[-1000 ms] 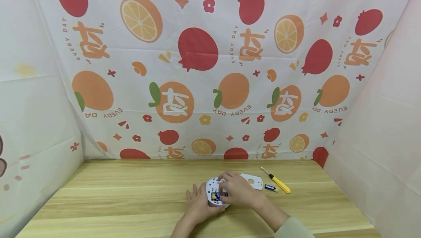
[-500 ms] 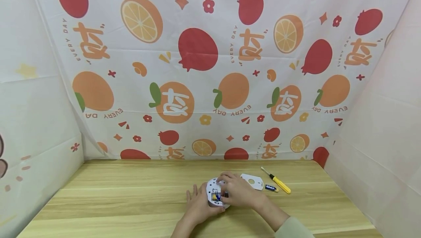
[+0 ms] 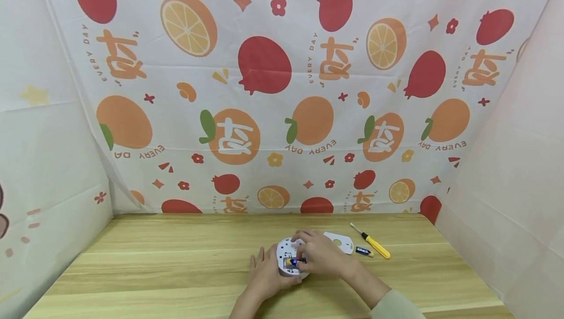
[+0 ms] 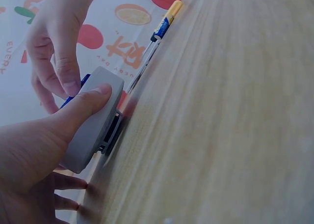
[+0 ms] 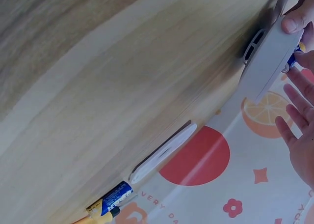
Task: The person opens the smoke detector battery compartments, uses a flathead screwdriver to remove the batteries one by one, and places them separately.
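Observation:
My left hand [image 3: 266, 276] holds a round white device [image 3: 283, 249] on the wooden table, its thumb pressing the near side wall. An open battery bay shows in the top face. Thumb and fingers of my right hand [image 3: 325, 255] pinch a blue-and-yellow battery [image 3: 293, 262] over that bay, partly covered by the fingertips. Whether the battery is seated cannot be told. In the right wrist view, the battery's metal end [image 5: 286, 68] sticks out beyond the device [image 5: 269, 62]. From the left wrist, the device [image 4: 100, 118] stands between my thumb and the right hand [image 4: 61, 42].
Right of the device lie a white cover plate [image 3: 345, 243] with a round hole, a second blue battery [image 3: 363, 251] and a yellow-handled screwdriver [image 3: 376, 246]. A fruit-print cloth [image 3: 273, 172] hangs behind the wooden table [image 3: 176, 260].
The battery under my right fingers has turned, and more of its blue side now shows above the bay. The left hand and the device stay put.

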